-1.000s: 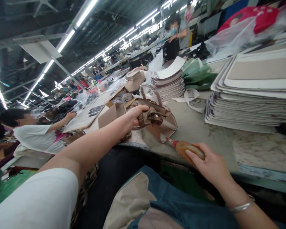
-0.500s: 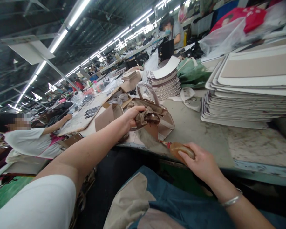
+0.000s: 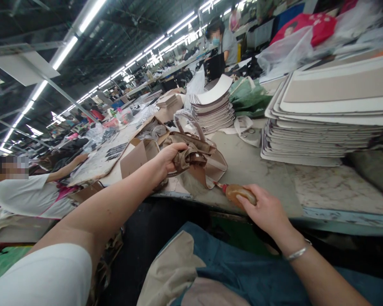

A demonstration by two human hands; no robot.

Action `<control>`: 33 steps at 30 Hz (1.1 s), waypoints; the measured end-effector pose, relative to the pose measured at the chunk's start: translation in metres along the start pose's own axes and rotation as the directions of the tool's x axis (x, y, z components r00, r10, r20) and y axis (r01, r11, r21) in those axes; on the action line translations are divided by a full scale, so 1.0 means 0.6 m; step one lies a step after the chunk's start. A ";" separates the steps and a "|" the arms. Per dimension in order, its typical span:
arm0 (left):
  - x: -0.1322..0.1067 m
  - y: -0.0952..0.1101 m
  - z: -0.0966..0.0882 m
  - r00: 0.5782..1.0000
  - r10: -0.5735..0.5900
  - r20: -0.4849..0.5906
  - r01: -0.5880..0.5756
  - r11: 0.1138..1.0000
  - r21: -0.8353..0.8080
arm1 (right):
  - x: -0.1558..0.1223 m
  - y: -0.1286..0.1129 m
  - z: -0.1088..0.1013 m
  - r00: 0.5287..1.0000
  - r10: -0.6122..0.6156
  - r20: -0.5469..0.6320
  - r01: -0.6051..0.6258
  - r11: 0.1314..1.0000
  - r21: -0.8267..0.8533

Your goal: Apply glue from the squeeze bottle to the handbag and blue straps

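Note:
My left hand (image 3: 172, 158) is closed on the bunched brown fabric of a handbag (image 3: 217, 165), which lies tipped on the table near its front edge. A loop handle (image 3: 196, 127) with a clear wrap stands up behind it. In my right hand (image 3: 264, 209) is a yellowish squeeze bottle (image 3: 236, 195) with a red neck, its narrow tip pointing left at the bag's lower edge. Whether the tip touches the bag I cannot tell. A brown flap hangs inside the bag's opening, partly covered by the bunched fabric.
On the right rises a tall stack of flat panels (image 3: 319, 140). Behind the bag are a stack of curved pieces (image 3: 212, 110), a green bag (image 3: 250, 95) and a strap with rings (image 3: 242, 127). A co-worker (image 3: 28, 191) sits at the left. Teal fabric (image 3: 242, 267) covers my lap.
The view has swung slightly, so everything sits a little further left. Against the bag, the bottle's tip has shifted right, away from the brown flap. Both hands keep their hold.

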State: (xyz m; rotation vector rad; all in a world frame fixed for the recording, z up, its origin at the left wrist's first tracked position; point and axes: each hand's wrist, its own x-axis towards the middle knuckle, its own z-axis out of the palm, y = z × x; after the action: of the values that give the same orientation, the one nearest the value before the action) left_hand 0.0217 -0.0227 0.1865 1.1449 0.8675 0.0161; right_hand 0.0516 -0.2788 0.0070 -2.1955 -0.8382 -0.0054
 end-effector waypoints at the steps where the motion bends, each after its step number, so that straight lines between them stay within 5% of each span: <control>1: -0.001 0.000 -0.001 1.000 -0.010 -0.005 0.010 1.000 -0.006 | 0.001 0.002 -0.002 1.000 0.012 -0.016 -0.012 1.000 -0.006; 18: 0.007 -0.003 -0.011 1.000 -0.018 0.024 0.020 0.998 -0.062 | 0.000 0.000 0.003 0.997 -0.073 0.021 0.073 0.997 0.014; 25: 0.009 -0.001 -0.008 0.998 -0.054 0.018 0.056 0.994 -0.091 | 0.013 0.003 0.010 0.997 0.042 -0.072 -0.043 0.999 -0.011; 33: 0.013 0.000 -0.003 0.998 -0.041 0.038 0.044 0.995 -0.084 | 0.017 0.009 -0.001 0.994 0.098 -0.043 -0.097 0.995 0.023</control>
State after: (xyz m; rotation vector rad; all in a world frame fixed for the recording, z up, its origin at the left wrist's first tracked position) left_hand 0.0256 -0.0180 0.1816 1.0440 0.8511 -0.0026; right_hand 0.0629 -0.2763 0.0064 -2.2067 -0.7028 0.0026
